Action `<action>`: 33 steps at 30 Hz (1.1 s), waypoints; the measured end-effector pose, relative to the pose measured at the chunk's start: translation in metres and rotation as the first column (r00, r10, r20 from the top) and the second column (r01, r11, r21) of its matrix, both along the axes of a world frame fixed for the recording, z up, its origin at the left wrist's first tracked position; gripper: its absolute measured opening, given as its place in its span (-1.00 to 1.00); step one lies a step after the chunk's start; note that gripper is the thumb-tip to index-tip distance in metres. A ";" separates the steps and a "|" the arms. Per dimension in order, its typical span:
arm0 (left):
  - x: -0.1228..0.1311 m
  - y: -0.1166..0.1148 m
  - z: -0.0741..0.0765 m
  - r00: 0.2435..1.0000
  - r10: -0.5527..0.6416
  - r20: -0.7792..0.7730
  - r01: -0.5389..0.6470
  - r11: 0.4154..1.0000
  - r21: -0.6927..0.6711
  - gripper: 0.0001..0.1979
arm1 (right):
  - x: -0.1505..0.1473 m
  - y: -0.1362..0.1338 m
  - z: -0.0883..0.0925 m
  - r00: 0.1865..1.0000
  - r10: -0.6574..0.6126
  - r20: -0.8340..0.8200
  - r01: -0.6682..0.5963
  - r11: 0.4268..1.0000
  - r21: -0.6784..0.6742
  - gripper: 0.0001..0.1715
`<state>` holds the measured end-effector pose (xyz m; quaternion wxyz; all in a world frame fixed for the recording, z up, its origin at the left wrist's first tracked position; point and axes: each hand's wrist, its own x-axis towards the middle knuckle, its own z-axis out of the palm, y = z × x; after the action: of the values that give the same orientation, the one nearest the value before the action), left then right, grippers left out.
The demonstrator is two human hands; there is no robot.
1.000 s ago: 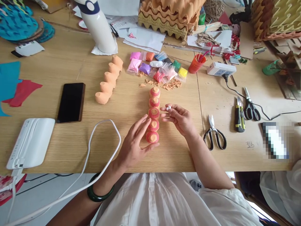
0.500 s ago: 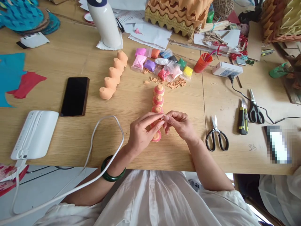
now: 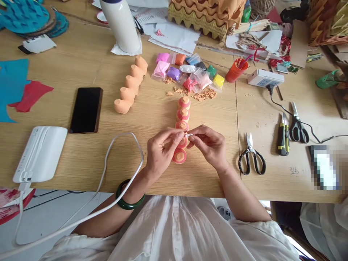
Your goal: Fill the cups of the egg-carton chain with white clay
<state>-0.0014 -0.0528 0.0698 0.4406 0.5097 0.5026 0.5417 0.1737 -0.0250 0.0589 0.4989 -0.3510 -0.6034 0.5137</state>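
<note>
A small white piece (image 3: 188, 135), perhaps soft clay, is pinched between the fingertips of both hands. My left hand (image 3: 163, 149) holds its left end with thumb and forefinger. At its right end, my right hand (image 3: 209, 145) has thumb and fingers closed on it. Directly beneath the fingers lies an egg-carton strip (image 3: 179, 156), its cups ringed in pink with orange tops; the fingers partly cover its middle. Farther up and to the left sits a plain orange egg-carton strip (image 3: 132, 83). Bags of coloured clay (image 3: 174, 73) lie beyond the ringed strip, beside orange scraps (image 3: 204, 95).
To the right are black-handled scissors (image 3: 251, 156), a utility knife (image 3: 283, 137), a second pair of scissors (image 3: 298, 127) and a power strip (image 3: 265, 78). A phone (image 3: 86, 110) and a white power bank (image 3: 40, 154) lie left; its white cable (image 3: 119, 195) crosses my left forearm.
My fingertips have drawn slightly apart, and the white piece now shows between them. My right hand has shifted a little to the right. More of the ringed strip's near cups is visible.
</note>
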 end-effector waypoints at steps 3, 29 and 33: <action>0.001 -0.001 0.006 0.998 0.000 0.066 0.005 0.998 -0.066 -0.75 | 0.001 0.001 0.000 0.999 -0.028 0.044 0.026 0.997 0.066 -0.88; -0.005 0.001 0.006 0.992 -0.113 -0.049 0.109 0.990 -0.086 -0.81 | 0.003 0.000 -0.003 0.827 -0.275 0.490 -0.070 0.815 0.575 -0.88; -0.006 0.002 0.004 0.997 -0.066 -0.030 0.062 0.992 -0.114 -0.78 | 0.002 -0.006 0.008 0.937 -0.133 0.323 0.023 0.946 0.323 -0.92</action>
<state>-0.0079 -0.0506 0.0736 0.4774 0.5087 0.5234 0.4893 0.1757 -0.0310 0.0670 0.4568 -0.3742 -0.7399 0.3223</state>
